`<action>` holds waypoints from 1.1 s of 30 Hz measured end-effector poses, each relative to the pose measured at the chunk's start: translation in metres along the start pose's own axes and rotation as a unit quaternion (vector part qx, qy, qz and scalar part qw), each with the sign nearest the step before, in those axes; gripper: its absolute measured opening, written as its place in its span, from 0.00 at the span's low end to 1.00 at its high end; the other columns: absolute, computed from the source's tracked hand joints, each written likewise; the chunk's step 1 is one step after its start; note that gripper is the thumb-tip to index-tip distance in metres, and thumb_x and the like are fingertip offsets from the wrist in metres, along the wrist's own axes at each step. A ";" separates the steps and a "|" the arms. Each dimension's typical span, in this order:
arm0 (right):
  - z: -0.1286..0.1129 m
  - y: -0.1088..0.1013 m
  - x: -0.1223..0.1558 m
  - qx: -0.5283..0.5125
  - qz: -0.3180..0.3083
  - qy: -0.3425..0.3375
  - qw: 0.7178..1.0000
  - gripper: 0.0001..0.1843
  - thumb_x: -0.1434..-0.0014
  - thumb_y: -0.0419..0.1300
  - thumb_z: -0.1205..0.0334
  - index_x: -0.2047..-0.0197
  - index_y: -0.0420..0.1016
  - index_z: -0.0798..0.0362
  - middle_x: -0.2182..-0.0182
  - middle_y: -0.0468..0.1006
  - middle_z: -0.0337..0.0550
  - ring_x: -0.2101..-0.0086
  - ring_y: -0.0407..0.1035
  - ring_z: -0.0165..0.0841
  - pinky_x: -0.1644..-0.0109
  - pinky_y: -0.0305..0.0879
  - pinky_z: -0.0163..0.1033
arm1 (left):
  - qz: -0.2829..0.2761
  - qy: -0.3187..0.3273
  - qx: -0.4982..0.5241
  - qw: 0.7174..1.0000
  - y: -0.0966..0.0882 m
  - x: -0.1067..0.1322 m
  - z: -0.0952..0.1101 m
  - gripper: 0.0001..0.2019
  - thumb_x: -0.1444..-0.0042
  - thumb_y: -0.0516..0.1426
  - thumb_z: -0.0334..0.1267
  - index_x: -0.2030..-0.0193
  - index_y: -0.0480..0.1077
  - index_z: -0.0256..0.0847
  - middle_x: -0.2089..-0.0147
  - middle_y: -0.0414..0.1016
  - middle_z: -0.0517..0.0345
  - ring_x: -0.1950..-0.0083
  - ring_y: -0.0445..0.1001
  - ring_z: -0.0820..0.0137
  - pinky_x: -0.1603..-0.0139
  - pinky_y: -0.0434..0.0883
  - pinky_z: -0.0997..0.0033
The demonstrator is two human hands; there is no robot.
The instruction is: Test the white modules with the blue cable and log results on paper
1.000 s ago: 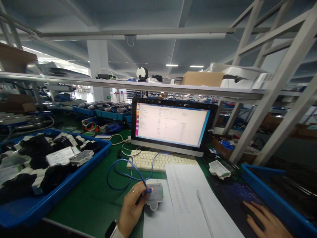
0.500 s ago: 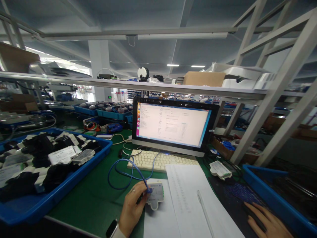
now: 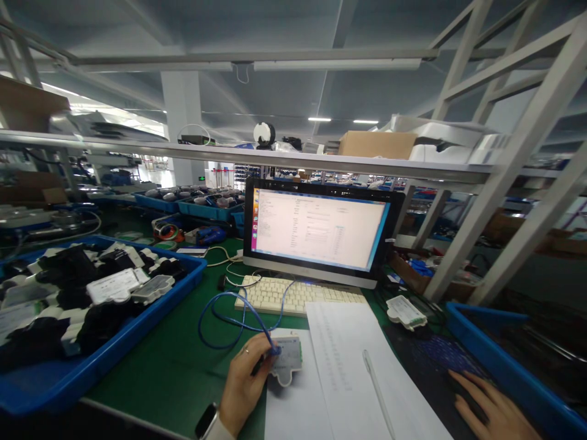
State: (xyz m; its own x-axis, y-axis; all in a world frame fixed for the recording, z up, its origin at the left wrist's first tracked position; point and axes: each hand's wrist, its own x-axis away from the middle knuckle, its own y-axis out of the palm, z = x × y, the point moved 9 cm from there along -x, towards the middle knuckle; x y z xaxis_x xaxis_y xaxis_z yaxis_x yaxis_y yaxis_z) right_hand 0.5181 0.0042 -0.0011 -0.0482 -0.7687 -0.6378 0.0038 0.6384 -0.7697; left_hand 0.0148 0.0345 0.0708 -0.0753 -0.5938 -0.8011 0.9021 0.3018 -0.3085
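My left hand [image 3: 247,382] grips a small white-and-grey electronic module [image 3: 288,362] by its left side, with the label facing up. A blue cable [image 3: 257,321] runs in a loop to the module, its plug at the module's edge beside my fingertips. My right hand [image 3: 495,406] rests over a dark computer mouse [image 3: 472,400] on a dark mouse pad [image 3: 443,354]. Beneath the module lie white paper sheets [image 3: 358,360], the top one with printed or written rows, and a pen [image 3: 376,388] on it. A similar module [image 3: 406,312] lies right of the keyboard.
A lit monitor [image 3: 318,229] stands behind a cream keyboard [image 3: 275,296]. On the left, a blue tray [image 3: 151,330] is full of black and white parts; another blue tray [image 3: 509,360] stands at the right. A shelf [image 3: 293,157] crosses above the monitor, with slanting metal posts [image 3: 504,177] at the right.
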 end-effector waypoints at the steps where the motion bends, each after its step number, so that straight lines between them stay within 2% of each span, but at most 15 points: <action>1: 0.000 0.003 0.000 -0.005 -0.007 -0.008 1.000 0.24 0.48 0.48 0.51 0.57 0.79 0.50 0.56 0.77 0.47 0.55 0.71 0.44 0.50 0.70 0.48 | 0.001 0.002 -0.001 1.000 0.000 0.000 0.001 0.08 0.41 0.55 0.34 0.56 0.71 0.43 0.56 0.78 0.53 0.53 0.76 0.66 0.52 0.74 0.69; 3: 0.000 0.004 0.000 -0.011 -0.015 -0.012 1.000 0.24 0.47 0.48 0.50 0.56 0.78 0.51 0.56 0.77 0.49 0.56 0.71 0.47 0.51 0.69 0.51 | 0.001 0.006 -0.004 1.000 0.000 0.000 0.003 0.08 0.42 0.55 0.34 0.57 0.71 0.43 0.57 0.78 0.52 0.53 0.76 0.66 0.52 0.75 0.69; 5: -0.005 -0.005 -0.002 -0.002 -0.006 -0.003 1.000 0.25 0.48 0.48 0.48 0.56 0.77 0.50 0.56 0.76 0.50 0.54 0.70 0.49 0.50 0.68 0.53 | 0.002 0.002 -0.010 1.000 -0.001 0.001 0.003 0.08 0.42 0.55 0.33 0.57 0.71 0.43 0.55 0.77 0.52 0.52 0.76 0.65 0.51 0.74 0.67; 9: -0.040 -0.051 -0.014 0.037 0.065 0.002 0.997 0.26 0.47 0.47 0.46 0.57 0.76 0.52 0.53 0.74 0.54 0.46 0.60 0.56 0.46 0.60 0.61 | 0.054 -0.061 -0.009 0.997 -0.010 0.006 -0.013 0.08 0.43 0.55 0.35 0.56 0.68 0.42 0.55 0.76 0.50 0.53 0.76 0.64 0.52 0.74 0.64; 11: -0.070 -0.072 -0.021 0.014 0.074 -0.008 0.997 0.23 0.46 0.47 0.47 0.63 0.76 0.53 0.58 0.75 0.56 0.50 0.65 0.54 0.48 0.61 0.57 | 0.083 -0.125 0.012 0.989 -0.014 0.010 -0.029 0.09 0.42 0.54 0.38 0.56 0.67 0.40 0.59 0.76 0.50 0.58 0.77 0.64 0.57 0.76 0.66; 13: -0.102 -0.077 -0.029 -0.039 0.020 0.003 0.999 0.20 0.45 0.47 0.46 0.70 0.73 0.50 0.68 0.77 0.50 0.63 0.72 0.45 0.57 0.66 0.48 | 0.092 -0.192 0.038 0.976 -0.015 0.013 -0.044 0.11 0.43 0.54 0.42 0.57 0.66 0.39 0.62 0.75 0.51 0.63 0.78 0.65 0.63 0.76 0.68; 15: -0.133 -0.058 -0.034 -0.073 -0.124 0.048 0.988 0.20 0.44 0.47 0.44 0.75 0.70 0.48 0.76 0.76 0.43 0.74 0.70 0.38 0.70 0.63 0.40 | 0.090 -0.244 0.045 0.965 -0.016 0.014 -0.054 0.15 0.44 0.54 0.46 0.56 0.64 0.38 0.65 0.74 0.52 0.68 0.77 0.65 0.68 0.75 0.68; 17: -0.163 -0.035 -0.031 -0.072 -0.274 0.074 0.956 0.22 0.44 0.49 0.42 0.78 0.68 0.49 0.80 0.74 0.41 0.77 0.68 0.36 0.74 0.56 0.37 | 0.083 -0.277 0.032 0.957 -0.016 0.014 -0.060 0.18 0.46 0.54 0.49 0.56 0.64 0.37 0.70 0.73 0.55 0.73 0.76 0.66 0.73 0.73 0.69; 18: -0.175 -0.026 -0.030 -0.067 -0.322 0.079 0.941 0.22 0.45 0.51 0.42 0.79 0.68 0.49 0.80 0.75 0.42 0.76 0.68 0.37 0.74 0.54 0.37 | 0.081 -0.288 0.024 0.954 -0.017 0.014 -0.062 0.19 0.47 0.54 0.50 0.56 0.64 0.36 0.73 0.72 0.57 0.75 0.74 0.67 0.75 0.71 0.69; 20: -0.192 -0.014 -0.031 -0.066 -0.373 0.075 0.922 0.19 0.49 0.57 0.46 0.81 0.68 0.51 0.79 0.76 0.44 0.75 0.69 0.38 0.73 0.52 0.36 | 0.076 -0.306 0.015 0.949 -0.017 0.013 -0.064 0.20 0.49 0.53 0.51 0.57 0.65 0.36 0.77 0.69 0.61 0.80 0.70 0.69 0.79 0.67 0.71; 22: -0.200 -0.003 -0.032 -0.112 -0.418 0.078 0.898 0.16 0.51 0.59 0.52 0.83 0.67 0.52 0.82 0.74 0.43 0.77 0.67 0.35 0.74 0.51 0.35 | 0.069 -0.319 0.016 0.945 -0.016 0.013 -0.064 0.20 0.51 0.54 0.51 0.59 0.65 0.37 0.77 0.68 0.62 0.82 0.68 0.71 0.81 0.65 0.73; 25: -0.201 0.008 -0.023 -0.273 -0.491 0.145 0.814 0.16 0.54 0.59 0.56 0.86 0.62 0.52 0.91 0.65 0.36 0.85 0.58 0.27 0.79 0.49 0.33 | 0.050 -0.338 0.024 0.940 -0.012 0.014 -0.064 0.18 0.53 0.54 0.50 0.61 0.65 0.38 0.75 0.69 0.62 0.82 0.68 0.73 0.81 0.63 0.75; 26: -0.200 0.008 -0.022 -0.314 -0.499 0.172 0.789 0.16 0.54 0.59 0.55 0.85 0.61 0.52 0.92 0.63 0.34 0.87 0.55 0.26 0.80 0.48 0.32 | 0.045 -0.344 0.027 0.937 -0.011 0.014 -0.064 0.18 0.53 0.55 0.50 0.61 0.65 0.38 0.75 0.69 0.62 0.82 0.68 0.73 0.81 0.64 0.75; 28: -0.200 0.002 -0.024 -0.389 -0.480 0.215 0.756 0.14 0.55 0.58 0.52 0.81 0.62 0.52 0.90 0.62 0.32 0.87 0.53 0.24 0.82 0.45 0.31 | 0.036 -0.356 0.034 0.933 -0.009 0.014 -0.064 0.17 0.53 0.55 0.49 0.62 0.65 0.39 0.74 0.69 0.62 0.82 0.69 0.73 0.80 0.65 0.75; 33: -0.219 -0.014 -0.034 -0.587 -0.311 0.280 0.693 0.12 0.60 0.60 0.55 0.75 0.62 0.52 0.84 0.65 0.31 0.85 0.53 0.22 0.83 0.46 0.28 | 0.029 -0.372 0.042 0.927 -0.007 0.014 -0.066 0.17 0.55 0.55 0.49 0.63 0.65 0.39 0.72 0.68 0.61 0.82 0.69 0.73 0.81 0.66 0.75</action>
State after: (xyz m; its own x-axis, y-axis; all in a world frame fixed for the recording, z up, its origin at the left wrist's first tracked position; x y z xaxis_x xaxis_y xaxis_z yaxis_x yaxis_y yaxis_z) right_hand 0.3014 0.0306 0.0374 -0.0577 -0.9835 0.1717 -0.9912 0.0359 -0.1274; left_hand -0.0208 0.0730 0.0282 0.2604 -0.9374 -0.2311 0.9274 0.3094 -0.2101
